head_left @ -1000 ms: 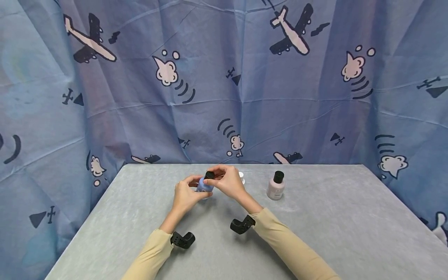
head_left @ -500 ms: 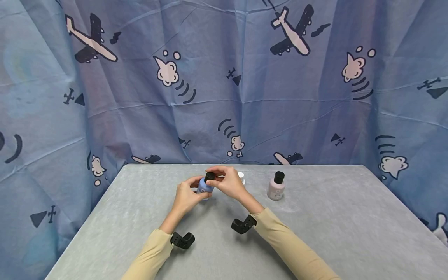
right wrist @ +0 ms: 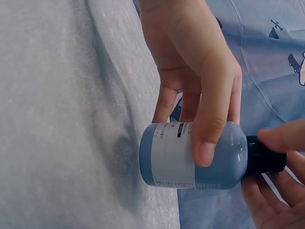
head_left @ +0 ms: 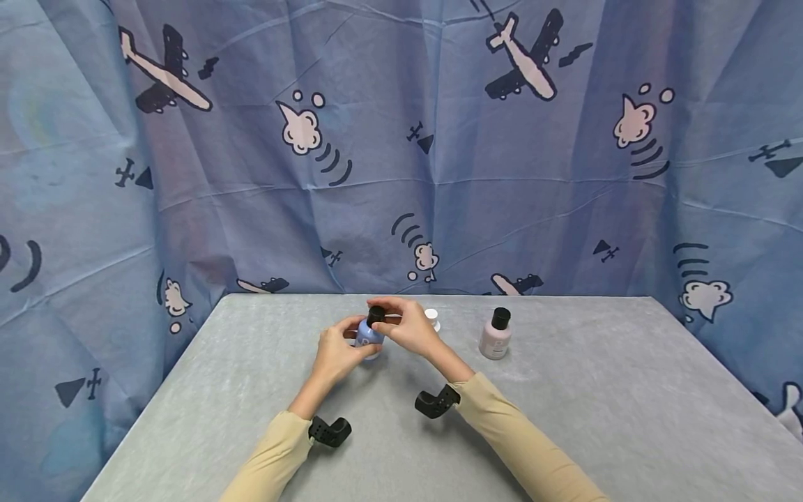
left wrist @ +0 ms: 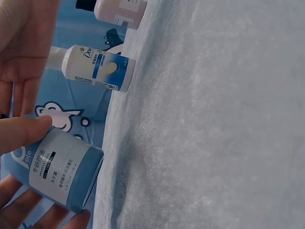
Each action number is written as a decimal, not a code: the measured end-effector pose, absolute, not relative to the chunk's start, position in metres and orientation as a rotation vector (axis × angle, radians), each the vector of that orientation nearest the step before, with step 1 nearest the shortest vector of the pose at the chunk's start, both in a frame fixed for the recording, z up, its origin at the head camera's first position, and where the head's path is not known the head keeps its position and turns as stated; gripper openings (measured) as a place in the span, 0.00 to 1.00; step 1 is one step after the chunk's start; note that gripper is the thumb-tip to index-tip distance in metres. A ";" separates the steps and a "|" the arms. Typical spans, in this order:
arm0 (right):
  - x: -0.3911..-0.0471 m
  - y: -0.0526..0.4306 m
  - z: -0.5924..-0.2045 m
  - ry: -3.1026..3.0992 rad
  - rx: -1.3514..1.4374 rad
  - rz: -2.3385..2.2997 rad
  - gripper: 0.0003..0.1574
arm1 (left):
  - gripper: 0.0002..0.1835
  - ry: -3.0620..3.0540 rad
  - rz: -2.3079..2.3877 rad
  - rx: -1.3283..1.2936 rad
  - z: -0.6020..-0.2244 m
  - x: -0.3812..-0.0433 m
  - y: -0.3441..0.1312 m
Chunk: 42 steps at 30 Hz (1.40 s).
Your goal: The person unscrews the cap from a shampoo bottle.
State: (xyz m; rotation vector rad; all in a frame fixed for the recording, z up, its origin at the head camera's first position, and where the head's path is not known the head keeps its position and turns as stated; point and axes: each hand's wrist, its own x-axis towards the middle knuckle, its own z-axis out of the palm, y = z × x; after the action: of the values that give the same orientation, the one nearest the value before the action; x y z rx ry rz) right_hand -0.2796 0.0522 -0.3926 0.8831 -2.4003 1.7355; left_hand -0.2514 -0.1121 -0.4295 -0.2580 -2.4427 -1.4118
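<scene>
A blue bottle (head_left: 369, 334) with a white label and a black cap (head_left: 376, 313) is between both hands, roughly upright with its base close over the table. My left hand (head_left: 334, 353) grips its body, the thumb (right wrist: 208, 148) across the label side and the fingers behind. With thumb and fingers, my right hand (head_left: 411, 328) pinches the cap, which sits on the neck. The left wrist view shows the bottle's printed label (left wrist: 53, 164) and the left fingers (left wrist: 45, 217) round its far side; the cap is mostly hidden there.
Behind the right hand stands a white bottle (left wrist: 99, 68) with a blue label, partly hidden in the head view. A pale pink bottle (head_left: 494, 341) with a black cap stands to its right. The grey table (head_left: 596, 404) ends at a blue printed curtain (head_left: 533, 174).
The right fingertips have shifted slightly on the cap, and a little more of the bottle's front shows. Both hands have kept their hold; the other bottles stay put.
</scene>
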 end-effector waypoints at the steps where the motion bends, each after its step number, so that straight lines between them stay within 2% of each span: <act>1: -0.279 0.052 -0.391 -2.405 0.864 1.732 0.26 | 0.29 -2.436 -1.404 -0.245 -0.430 -0.252 -0.112; 10: -0.278 0.048 -0.386 -2.458 0.584 1.593 0.24 | 0.29 -2.383 -1.333 -0.137 -0.429 -0.255 -0.108; 16: -0.279 0.045 -0.388 -2.476 0.511 1.558 0.21 | 0.29 -2.373 -1.331 -0.120 -0.430 -0.256 -0.106; 26: -0.278 0.043 -0.389 -2.480 0.584 1.510 0.19 | 0.27 -2.337 -1.398 -0.163 -0.435 -0.255 -0.108; 42: -0.279 0.049 -0.394 -2.456 0.760 1.596 0.21 | 0.28 -2.367 -1.401 -0.168 -0.437 -0.252 -0.112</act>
State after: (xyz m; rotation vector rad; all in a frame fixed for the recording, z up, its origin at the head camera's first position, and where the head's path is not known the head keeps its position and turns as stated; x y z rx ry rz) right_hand -0.2789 0.0490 -0.3935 0.7603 -2.4560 1.5955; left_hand -0.2519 -0.1124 -0.4368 -0.1678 -2.3672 -1.4010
